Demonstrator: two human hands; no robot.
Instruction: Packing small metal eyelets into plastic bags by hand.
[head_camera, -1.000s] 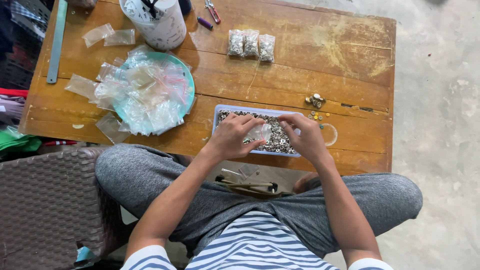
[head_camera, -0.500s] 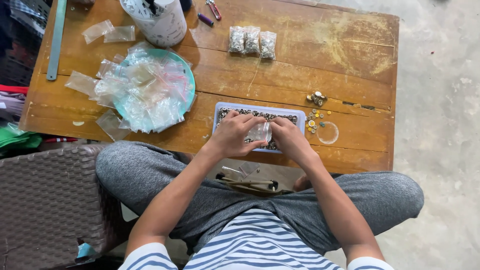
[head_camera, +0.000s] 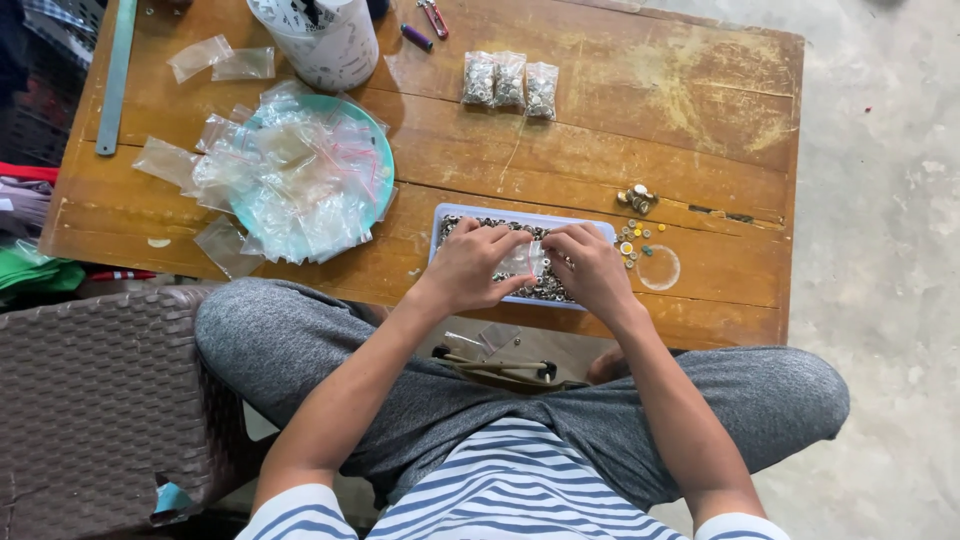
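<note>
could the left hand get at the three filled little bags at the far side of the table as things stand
Probably yes. The left hand and right hand both pinch a small clear bag over the tray; beyond it only bare wood lies before the three filled bags, though it is a stretch.

The worn wooden bench (head_camera: 700, 110) carries a tray of small metal parts (head_camera: 470, 222); behind it 3 filled bags (head_camera: 509, 80), left a teal plate (head_camera: 375, 150) heaped with empty bags (head_camera: 290, 180).

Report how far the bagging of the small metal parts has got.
Done: three filled bags lie in a row at the table's far edge. In hand: left hand and right hand hold a small clear bag over the parts tray. Left: a heap of empty bags and many parts in the tray.
</note>
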